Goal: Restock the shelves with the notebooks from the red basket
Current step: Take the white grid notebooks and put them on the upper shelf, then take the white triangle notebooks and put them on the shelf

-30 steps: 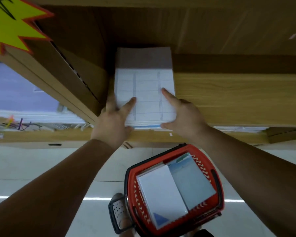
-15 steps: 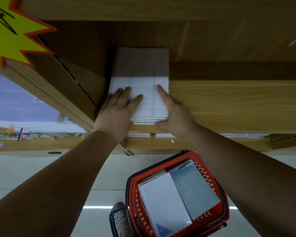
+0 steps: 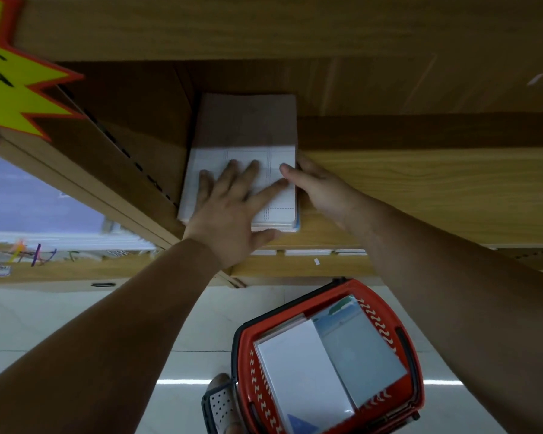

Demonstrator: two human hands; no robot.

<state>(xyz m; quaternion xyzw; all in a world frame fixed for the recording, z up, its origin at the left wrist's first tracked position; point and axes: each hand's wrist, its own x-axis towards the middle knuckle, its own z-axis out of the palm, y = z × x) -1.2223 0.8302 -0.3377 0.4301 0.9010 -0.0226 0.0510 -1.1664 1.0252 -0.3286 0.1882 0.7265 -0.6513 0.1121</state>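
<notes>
A stack of white ruled notebooks [image 3: 248, 133] lies flat on the wooden shelf [image 3: 420, 189], pushed against the left side panel. My left hand [image 3: 232, 208] rests flat on top of the stack with fingers spread. My right hand [image 3: 314, 183] presses against the stack's right edge, thumb on the top cover. Below on the floor stands the red basket [image 3: 398, 399], holding a white notebook [image 3: 301, 380] and a grey-blue one [image 3: 361, 352] side by side.
A yellow starburst sign [image 3: 10, 95] with a red border hangs at upper left. A lower shelf [image 3: 295, 264] edge shows more white stock beneath. A sandalled foot [image 3: 221, 402] stands beside the basket on the pale tiled floor [image 3: 60, 324].
The stack has slid deeper into the shelf. My left hand moved from the front edge onto its top, and my right hand shifted to its right side.
</notes>
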